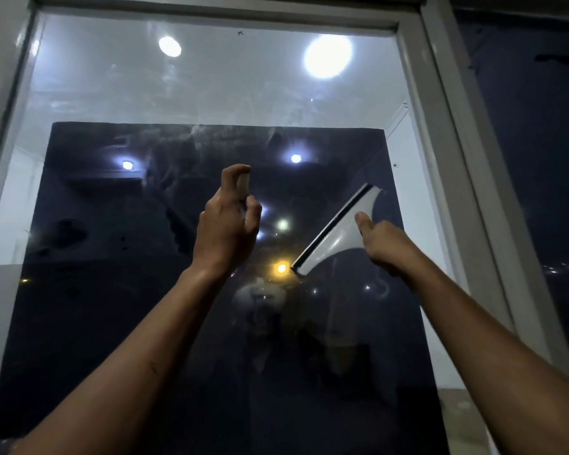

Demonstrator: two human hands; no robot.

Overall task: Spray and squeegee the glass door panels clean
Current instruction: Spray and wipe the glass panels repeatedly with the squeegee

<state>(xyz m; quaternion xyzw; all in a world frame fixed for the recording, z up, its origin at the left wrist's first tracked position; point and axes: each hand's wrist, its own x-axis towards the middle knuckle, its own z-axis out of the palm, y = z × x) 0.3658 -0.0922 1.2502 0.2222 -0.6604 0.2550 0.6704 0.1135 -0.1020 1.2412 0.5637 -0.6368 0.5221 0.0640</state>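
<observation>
A tall glass door panel (119, 198) fills the view, smeared with hazy streaks in its upper half. My left hand (225, 224) is raised in front of the glass and grips a small spray bottle (243, 182), index finger curled over its top; most of the bottle is hidden by my fingers. To the right, my right hand (386, 246) holds a white squeegee (337, 231) by its handle, thumb on the body. Its black rubber blade runs diagonally and faces the glass; whether it touches the pane I cannot tell.
A grey door frame (440, 152) borders the panel at the top and both sides. A second dark glass panel (532, 159) lies to the right of the frame. Ceiling lights and a faint figure reflect in the glass.
</observation>
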